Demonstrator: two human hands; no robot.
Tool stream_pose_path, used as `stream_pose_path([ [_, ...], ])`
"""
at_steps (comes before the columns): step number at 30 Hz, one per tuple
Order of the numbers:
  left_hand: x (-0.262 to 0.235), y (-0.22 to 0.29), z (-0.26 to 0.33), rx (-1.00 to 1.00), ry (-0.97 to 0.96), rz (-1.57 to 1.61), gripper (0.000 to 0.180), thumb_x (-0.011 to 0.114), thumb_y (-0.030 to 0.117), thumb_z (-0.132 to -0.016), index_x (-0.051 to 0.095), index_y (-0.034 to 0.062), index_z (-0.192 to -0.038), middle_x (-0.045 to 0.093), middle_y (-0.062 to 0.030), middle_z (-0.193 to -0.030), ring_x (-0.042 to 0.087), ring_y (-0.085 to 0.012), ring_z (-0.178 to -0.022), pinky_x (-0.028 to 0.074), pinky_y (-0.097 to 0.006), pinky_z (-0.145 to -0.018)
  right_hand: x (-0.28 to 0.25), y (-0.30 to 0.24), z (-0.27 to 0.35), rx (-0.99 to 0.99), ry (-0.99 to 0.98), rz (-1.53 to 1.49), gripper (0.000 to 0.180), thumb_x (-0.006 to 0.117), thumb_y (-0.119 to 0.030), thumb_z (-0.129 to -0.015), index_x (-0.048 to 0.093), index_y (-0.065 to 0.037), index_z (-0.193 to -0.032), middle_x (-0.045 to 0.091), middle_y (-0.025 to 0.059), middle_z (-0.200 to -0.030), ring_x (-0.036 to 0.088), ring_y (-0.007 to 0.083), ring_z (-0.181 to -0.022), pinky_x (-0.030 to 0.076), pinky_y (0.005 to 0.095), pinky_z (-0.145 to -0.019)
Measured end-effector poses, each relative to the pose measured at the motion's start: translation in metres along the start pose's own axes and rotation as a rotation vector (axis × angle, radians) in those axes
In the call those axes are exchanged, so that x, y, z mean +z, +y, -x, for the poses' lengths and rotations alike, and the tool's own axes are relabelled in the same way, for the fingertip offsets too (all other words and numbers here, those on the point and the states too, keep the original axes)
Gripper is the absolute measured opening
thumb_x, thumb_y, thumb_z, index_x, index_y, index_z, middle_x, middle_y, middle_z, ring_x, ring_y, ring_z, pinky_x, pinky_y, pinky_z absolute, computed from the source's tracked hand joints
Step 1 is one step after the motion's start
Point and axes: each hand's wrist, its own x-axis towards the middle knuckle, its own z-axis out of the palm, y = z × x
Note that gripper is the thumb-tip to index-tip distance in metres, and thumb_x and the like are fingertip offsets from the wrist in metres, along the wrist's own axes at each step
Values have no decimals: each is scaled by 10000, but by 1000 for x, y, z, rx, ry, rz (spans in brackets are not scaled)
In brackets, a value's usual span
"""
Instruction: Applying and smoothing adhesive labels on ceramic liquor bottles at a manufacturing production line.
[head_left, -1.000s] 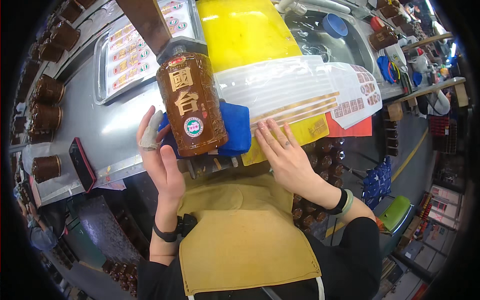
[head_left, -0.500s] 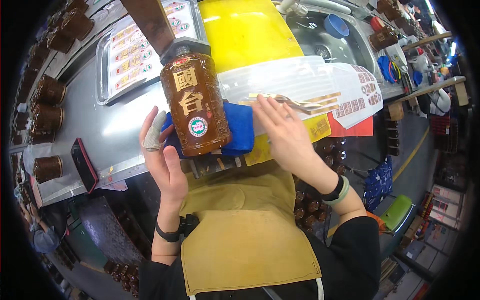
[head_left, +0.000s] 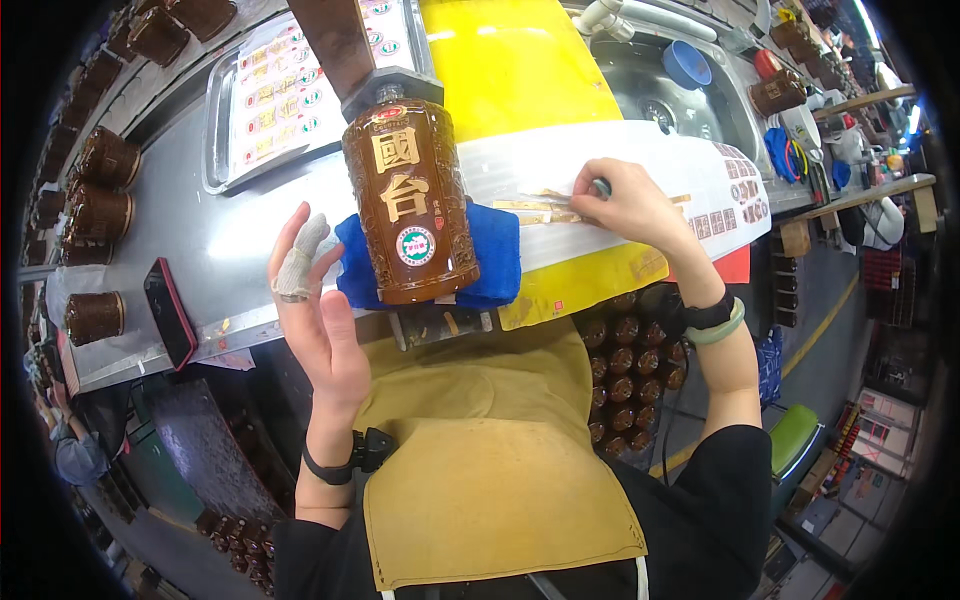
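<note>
A brown glazed bottle [head_left: 412, 250] with gold characters and a round green-and-white sticker lies on a folded blue cloth [head_left: 495, 255], its neck toward a dark holder. To its left, my left hand [head_left: 325, 325] is raised with fingers spread and nothing in them; a pale cloth cover wraps one finger. My right hand [head_left: 630, 205] has its thumb and fingers pinched together over the white backing sheet [head_left: 490, 165]. A thin gold strip [head_left: 545, 192] runs into this pinch, its end hidden by the fingers. Other gold strips [head_left: 535, 217] lie flat on the sheet beneath.
A metal tray [head_left: 215, 140] with printed decal sheets stands at the back left. Behind the sheet are a yellow mat [head_left: 520, 60] and a sink holding a blue bowl [head_left: 687, 64]. A phone [head_left: 170, 312] lies near the left edge; brown jars [head_left: 100, 210] line the far left.
My right hand has gone from lying flat over the gold strips to a pinch, slightly farther right and away from me. My left hand stays spread beside the bottle.
</note>
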Motion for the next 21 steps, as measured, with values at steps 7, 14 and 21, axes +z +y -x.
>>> stream_pose_path([
  [7, -11, 16, -6, -61, 13, 81, 548, 332, 364, -1101, 435, -53, -1442, 472, -212, -1464, 535, -280, -1259, 502, -419, -977, -8, 7, 6, -216, 425, -62, 130, 644, -86, -935, 583, 16, -987, 671, 164, -868, 639, 304, -788, 494, 364, -751],
  [14, -14, 55, -14, -260, -307, 524, 562, 647, 62, -939, 440, -42, -1451, 599, -178, -1337, 596, -241, -1194, 481, -367, -1007, 12, -63, 55, -630, 568, 88, 175, 651, 51, -837, 574, -26, -974, 613, 89, -838, 582, 274, -728, 469, 374, -680],
  [21, -9, 67, -17, -216, -416, 499, 556, 765, 89, -879, 534, -21, -1373, 646, -140, -1260, 626, -203, -1142, 501, -344, -976, 51, -106, 64, -1075, 446, 256, 203, 700, -160, -729, 612, -100, -902, 593, 19, -861, 562, 181, -710, 417, 322, -603],
])
